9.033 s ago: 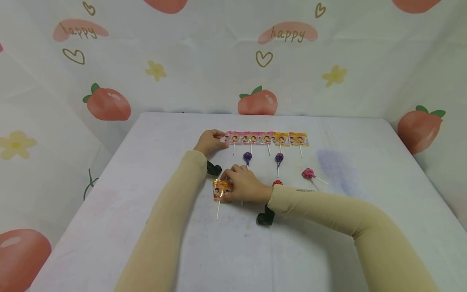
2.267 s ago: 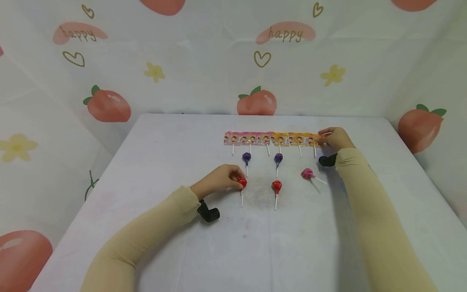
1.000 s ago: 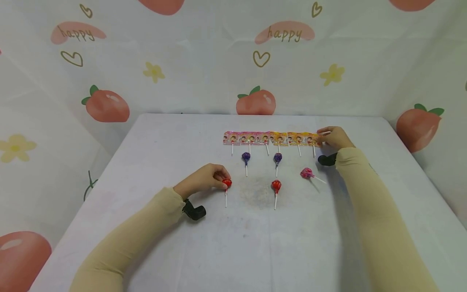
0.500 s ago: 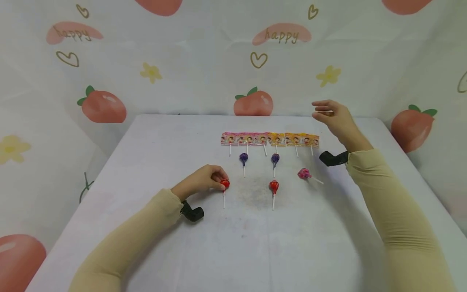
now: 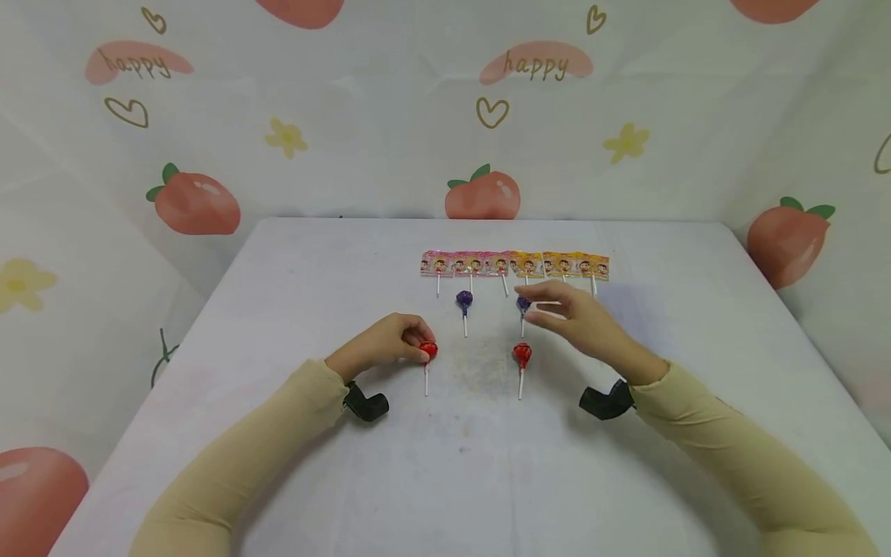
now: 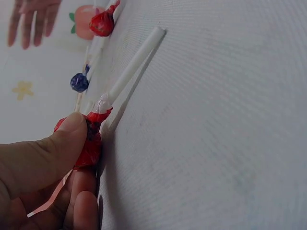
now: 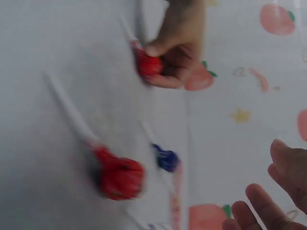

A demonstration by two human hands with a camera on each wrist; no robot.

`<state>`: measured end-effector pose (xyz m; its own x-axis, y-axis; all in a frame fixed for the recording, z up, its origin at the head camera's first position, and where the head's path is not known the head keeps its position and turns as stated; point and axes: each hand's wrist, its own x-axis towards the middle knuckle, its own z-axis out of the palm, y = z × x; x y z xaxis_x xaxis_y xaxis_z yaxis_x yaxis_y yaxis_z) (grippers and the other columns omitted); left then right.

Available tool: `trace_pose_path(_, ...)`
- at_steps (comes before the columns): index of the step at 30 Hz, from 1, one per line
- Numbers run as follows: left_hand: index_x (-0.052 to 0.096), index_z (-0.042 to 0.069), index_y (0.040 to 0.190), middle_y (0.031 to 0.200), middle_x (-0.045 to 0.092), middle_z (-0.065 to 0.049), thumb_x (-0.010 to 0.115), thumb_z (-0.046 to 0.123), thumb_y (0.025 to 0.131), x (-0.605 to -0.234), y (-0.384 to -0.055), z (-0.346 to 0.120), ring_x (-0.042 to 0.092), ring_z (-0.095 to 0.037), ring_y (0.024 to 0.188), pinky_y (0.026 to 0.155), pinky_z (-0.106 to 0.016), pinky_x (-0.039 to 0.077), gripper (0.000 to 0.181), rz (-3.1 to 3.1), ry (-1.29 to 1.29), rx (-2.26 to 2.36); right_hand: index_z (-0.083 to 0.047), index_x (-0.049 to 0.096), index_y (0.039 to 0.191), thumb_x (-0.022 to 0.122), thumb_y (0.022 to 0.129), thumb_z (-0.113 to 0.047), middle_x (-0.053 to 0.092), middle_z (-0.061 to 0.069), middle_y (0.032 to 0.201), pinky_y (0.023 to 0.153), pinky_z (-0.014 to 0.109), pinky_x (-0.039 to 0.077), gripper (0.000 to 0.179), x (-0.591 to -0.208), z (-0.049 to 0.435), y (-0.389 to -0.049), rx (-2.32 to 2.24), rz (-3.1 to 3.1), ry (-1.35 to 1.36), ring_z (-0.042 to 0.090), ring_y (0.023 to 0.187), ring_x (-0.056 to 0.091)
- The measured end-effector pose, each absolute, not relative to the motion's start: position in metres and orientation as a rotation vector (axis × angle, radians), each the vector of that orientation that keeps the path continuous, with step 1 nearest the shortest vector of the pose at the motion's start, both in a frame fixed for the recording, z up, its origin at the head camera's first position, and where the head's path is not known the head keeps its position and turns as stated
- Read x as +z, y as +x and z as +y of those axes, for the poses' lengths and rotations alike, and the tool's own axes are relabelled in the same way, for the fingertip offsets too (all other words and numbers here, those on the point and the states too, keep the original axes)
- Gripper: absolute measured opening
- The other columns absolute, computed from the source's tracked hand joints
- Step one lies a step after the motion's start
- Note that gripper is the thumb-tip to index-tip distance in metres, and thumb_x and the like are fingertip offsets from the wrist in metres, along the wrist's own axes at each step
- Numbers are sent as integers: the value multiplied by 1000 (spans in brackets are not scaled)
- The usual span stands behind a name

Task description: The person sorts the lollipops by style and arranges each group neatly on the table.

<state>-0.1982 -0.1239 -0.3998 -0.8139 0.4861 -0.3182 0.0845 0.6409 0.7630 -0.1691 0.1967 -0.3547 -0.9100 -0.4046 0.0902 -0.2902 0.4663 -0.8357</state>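
Note:
My left hand (image 5: 386,340) pinches a red-wrapped lollipop (image 5: 428,350) by its head; in the left wrist view its white stick (image 6: 136,62) lies against the tabletop. My right hand (image 5: 588,325) hovers over the table with loosely extended fingers, holding nothing. Its fingertips partly cover a purple lollipop (image 5: 524,304). The pink lollipop seen earlier is hidden at that hand. Between the hands lies a second red lollipop (image 5: 521,355), stick toward me. Another purple lollipop (image 5: 464,300) lies behind the held one.
Along the back runs a row of flat-wrapped lollipops, pink packets (image 5: 470,264) on the left and orange packets (image 5: 561,264) on the right. The white table (image 5: 445,480) meets a printed cloth backdrop (image 5: 390,155) behind it.
My right hand placed an orange-packet lollipop at the row's right end, let go, rose, and came forward and left. My left hand slid the red lollipop leftward and now stays still.

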Motion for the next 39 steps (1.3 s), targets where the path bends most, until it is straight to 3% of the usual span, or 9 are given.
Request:
trace_pose_path(5, 66, 4, 105, 98, 65, -8, 76, 8, 83, -401, -199, -124, 57, -15, 86, 77, -25, 47, 25, 2353, 450, 1064, -4, 61, 128, 68, 90, -11, 59, 12, 129, 102, 47, 44, 39, -379, 194, -158, -1342, 2545, -583, 34, 123, 54)
trace_pose_path(16, 65, 3, 105, 97, 64, -8, 76, 7, 82, -402, -199, -124, 56, -15, 85, 76, -24, 47, 26, 2346, 450, 1070, 0, 66, 119, 71, 85, -4, 65, 17, 120, 93, 40, 51, 34, -401, 190, -155, -1245, 2522, -508, 30, 110, 64)
trace_pose_path(30, 65, 3, 105, 98, 65, -8, 76, 8, 82, -402, -199, -124, 57, -16, 86, 77, -25, 47, 25, 2343, 466, 1072, -1, 69, 109, 72, 84, -2, 70, 14, 110, 91, 41, 52, 25, -399, 185, -161, -1123, 2570, -533, 25, 102, 66)
trace_pose_path(39, 66, 3, 105, 98, 65, -8, 76, 7, 82, -401, -199, -124, 57, -15, 86, 77, -25, 47, 25, 2345, 455, 1065, -2, 69, 113, 73, 83, -5, 69, 12, 110, 91, 38, 53, 30, -379, 160, -164, -1220, 2570, -594, 25, 103, 66)
